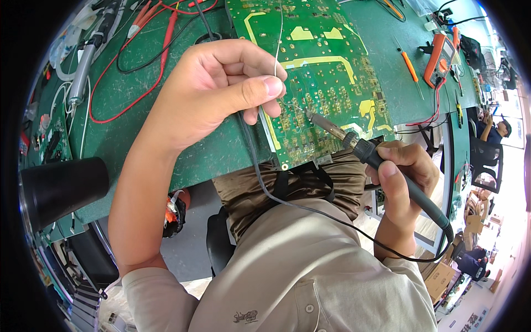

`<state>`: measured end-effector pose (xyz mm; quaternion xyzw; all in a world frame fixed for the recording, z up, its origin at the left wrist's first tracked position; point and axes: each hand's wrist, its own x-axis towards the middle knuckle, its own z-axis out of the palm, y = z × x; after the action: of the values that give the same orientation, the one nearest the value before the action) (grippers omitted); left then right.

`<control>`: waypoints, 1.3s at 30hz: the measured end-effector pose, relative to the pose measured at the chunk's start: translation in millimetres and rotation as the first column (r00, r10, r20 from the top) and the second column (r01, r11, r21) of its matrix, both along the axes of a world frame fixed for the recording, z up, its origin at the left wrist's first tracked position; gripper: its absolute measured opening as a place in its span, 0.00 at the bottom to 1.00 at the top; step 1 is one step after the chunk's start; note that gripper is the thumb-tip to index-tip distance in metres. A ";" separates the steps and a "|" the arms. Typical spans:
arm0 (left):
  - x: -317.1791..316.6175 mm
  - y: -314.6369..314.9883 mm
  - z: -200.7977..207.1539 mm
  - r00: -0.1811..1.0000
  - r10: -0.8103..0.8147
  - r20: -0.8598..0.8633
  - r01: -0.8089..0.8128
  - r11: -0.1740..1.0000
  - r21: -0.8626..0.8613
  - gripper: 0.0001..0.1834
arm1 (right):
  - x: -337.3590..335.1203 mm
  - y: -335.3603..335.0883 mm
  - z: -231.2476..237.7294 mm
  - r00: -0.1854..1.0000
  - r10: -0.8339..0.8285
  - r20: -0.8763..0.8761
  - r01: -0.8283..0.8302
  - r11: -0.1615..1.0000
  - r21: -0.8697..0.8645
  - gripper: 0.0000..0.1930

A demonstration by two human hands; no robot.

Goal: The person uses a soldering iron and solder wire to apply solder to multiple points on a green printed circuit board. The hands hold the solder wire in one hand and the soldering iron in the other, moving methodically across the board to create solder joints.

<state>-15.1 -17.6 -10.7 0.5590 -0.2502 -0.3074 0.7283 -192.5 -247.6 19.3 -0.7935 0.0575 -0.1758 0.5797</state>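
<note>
A large green circuit board lies on the green bench mat, its near edge jutting over the bench edge. My left hand is closed above the board's left part, pinching a thin strand of solder wire between thumb and fingertips. The strand runs up from the pinch, and its lower end reaches toward the iron's tip. In my right hand is a soldering iron with a dark handle, held like a pen. Its metal tip points left and down onto the board, close to the wire's end. A black cord loops from the handle across my lap.
An orange multimeter and an orange screwdriver lie on the right. Red test leads and a grey pen-shaped tool are at the left, near a black cylinder. A person sits far right.
</note>
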 end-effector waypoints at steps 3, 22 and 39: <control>-0.5 -1.5 0.4 1.000 0.003 -0.019 -0.003 1.000 0.030 0.06 | -0.8 -2.6 -0.4 1.000 0.029 -0.009 -0.028 0.999 0.019 0.08; -1.6 -5.3 3.3 0.999 -0.002 -0.032 0.005 0.995 0.101 0.06 | 2.1 -2.2 -0.1 0.998 0.055 0.030 -0.054 0.998 -0.011 0.08; 2.3 1.1 2.6 0.997 0.067 0.044 -0.070 0.995 0.074 0.08 | 8.3 -2.2 14.2 0.997 0.080 -0.001 -0.079 0.993 -0.082 0.07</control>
<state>-12.8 -16.5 -8.1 0.6005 -0.2341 -0.2798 0.7116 -184.2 -249.7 33.5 -0.8181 0.0180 -0.1556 0.5533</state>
